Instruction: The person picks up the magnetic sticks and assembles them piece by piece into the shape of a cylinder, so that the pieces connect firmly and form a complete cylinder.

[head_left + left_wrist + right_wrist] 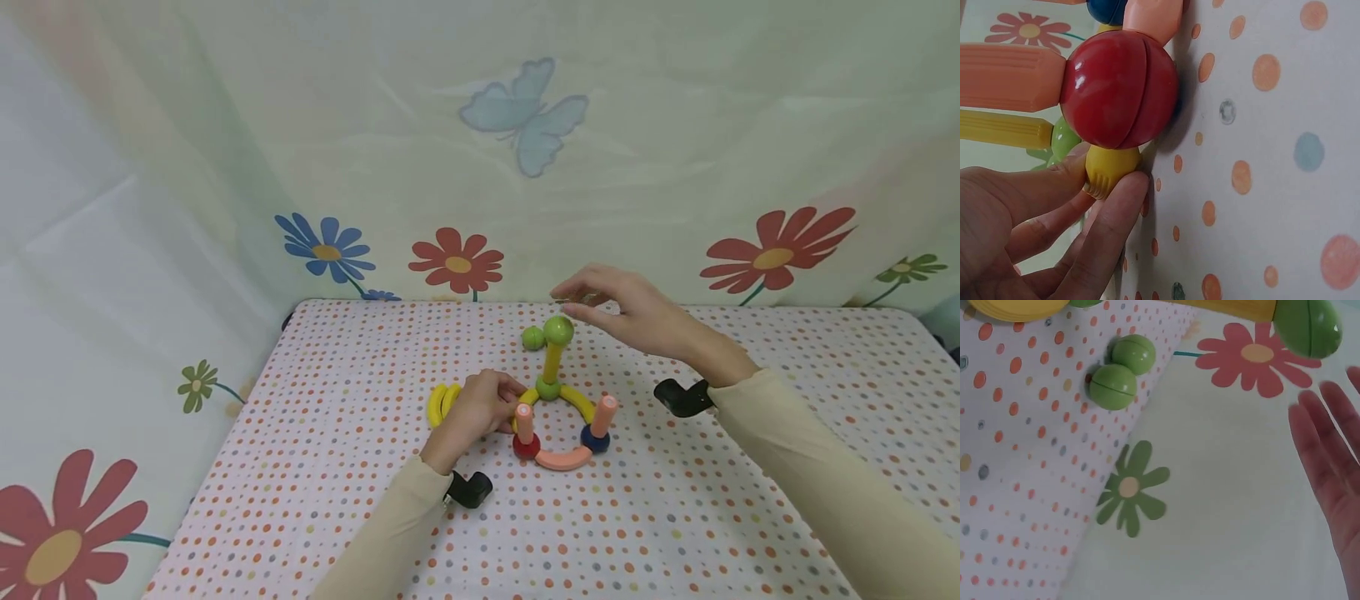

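A ring of curved yellow pieces and a pink curved piece (564, 459) lies on the table, joined by a red ball (527, 447), a blue ball (596, 439) and a green ball (548, 388). Pink sticks (603, 414) rise from the red and blue balls. On the green one stands a yellow stick (552, 363), topped by a green ball (558, 330). My left hand (480, 406) pinches the yellow curved piece (1110, 169) beside the red ball. Holding nothing, my right hand (633, 312) is raised just right of the top green ball, fingers apart from it.
Loose yellow curved pieces (436, 406) lie left of my left hand. Two loose green balls (1113, 387) touch each other behind the ring in the right wrist view. A printed cloth (360, 150) hangs behind the table's dotted cover (315, 467).
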Tool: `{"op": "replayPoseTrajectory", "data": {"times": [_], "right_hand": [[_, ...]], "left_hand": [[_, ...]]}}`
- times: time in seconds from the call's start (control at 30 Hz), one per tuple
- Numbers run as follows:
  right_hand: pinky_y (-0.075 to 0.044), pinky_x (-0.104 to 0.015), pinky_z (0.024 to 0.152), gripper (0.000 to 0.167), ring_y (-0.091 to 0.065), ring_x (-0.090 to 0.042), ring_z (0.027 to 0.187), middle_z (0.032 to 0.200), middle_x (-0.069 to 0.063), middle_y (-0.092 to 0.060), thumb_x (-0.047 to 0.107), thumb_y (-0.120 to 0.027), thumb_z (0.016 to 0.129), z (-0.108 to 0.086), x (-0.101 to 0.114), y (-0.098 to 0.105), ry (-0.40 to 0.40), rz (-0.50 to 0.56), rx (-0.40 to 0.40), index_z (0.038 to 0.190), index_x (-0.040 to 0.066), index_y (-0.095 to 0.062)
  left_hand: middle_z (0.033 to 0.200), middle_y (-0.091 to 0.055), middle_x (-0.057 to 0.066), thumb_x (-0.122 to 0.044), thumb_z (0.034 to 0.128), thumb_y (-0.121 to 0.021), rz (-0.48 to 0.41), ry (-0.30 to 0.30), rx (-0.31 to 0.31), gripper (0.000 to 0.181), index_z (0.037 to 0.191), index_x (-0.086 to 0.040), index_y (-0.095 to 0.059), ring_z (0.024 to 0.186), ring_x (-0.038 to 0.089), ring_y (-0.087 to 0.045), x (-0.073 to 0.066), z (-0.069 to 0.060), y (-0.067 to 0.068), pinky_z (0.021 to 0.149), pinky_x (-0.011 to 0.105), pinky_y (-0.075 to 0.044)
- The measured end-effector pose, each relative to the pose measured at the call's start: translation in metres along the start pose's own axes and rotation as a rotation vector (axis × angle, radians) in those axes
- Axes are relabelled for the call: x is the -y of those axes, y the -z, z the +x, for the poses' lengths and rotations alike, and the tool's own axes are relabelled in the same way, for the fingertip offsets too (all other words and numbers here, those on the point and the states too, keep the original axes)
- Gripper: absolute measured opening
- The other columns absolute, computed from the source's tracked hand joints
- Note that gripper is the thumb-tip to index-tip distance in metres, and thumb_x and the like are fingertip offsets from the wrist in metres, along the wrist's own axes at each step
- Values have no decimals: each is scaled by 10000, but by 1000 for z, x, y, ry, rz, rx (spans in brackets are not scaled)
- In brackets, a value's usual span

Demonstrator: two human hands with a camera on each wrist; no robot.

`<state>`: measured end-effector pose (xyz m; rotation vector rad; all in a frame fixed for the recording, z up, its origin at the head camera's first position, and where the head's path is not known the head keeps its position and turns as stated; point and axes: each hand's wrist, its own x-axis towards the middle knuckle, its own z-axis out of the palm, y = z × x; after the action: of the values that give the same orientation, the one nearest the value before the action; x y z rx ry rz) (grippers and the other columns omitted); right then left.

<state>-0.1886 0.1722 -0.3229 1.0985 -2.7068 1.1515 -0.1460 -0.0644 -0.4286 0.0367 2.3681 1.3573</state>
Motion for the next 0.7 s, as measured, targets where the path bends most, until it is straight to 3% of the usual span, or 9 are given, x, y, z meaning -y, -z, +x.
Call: {"op": "replayPoseTrajectory", "data": {"times": [0.17, 0.3, 0.47, 0.7], "right_hand": [[-530, -563, 967, 214, -635, -302, 1098, 1205, -150, -668, 5, -618, 1040, -2, -22, -2, -66, 39, -53, 1241, -5, -691], [-536, -578, 979, 222, -621, -388, 1169, 1217, -190, -665, -17, -634, 1022, -3, -44, -18, -129, 12, 26, 1237, -29, -690], [-506, -608, 1014, 291, -537, -482, 1304, 1352, -261, -604, 5, -661, 1008, -2, -63, -41, -141, -45, 138, 1296, -41, -666], [-404, -667, 1099, 361, -475, -513, 1358, 1443, -311, -517, 40, -655, 1016, -1, -72, -53, -149, -91, 198, 1360, -64, -628]], "left_hand": [[864, -643, 59, 26, 966, -708, 2, 4, -6, 176, 1138, 15, -748, 600, 134, -593, -2, -2, -1, 565, 218, -561], [858, -644, 61, 28, 967, -703, 8, 10, -7, 172, 1132, 8, -749, 596, 136, -587, -1, -2, -2, 559, 213, -548], [857, -648, 55, 16, 967, -710, 10, 15, -6, 163, 1124, 2, -754, 601, 132, -590, 1, -1, -3, 563, 222, -559], [861, -652, 55, 15, 966, -716, 4, 1, -5, 175, 1136, 5, -754, 604, 129, -596, 0, 0, -2, 566, 224, -565]]}}
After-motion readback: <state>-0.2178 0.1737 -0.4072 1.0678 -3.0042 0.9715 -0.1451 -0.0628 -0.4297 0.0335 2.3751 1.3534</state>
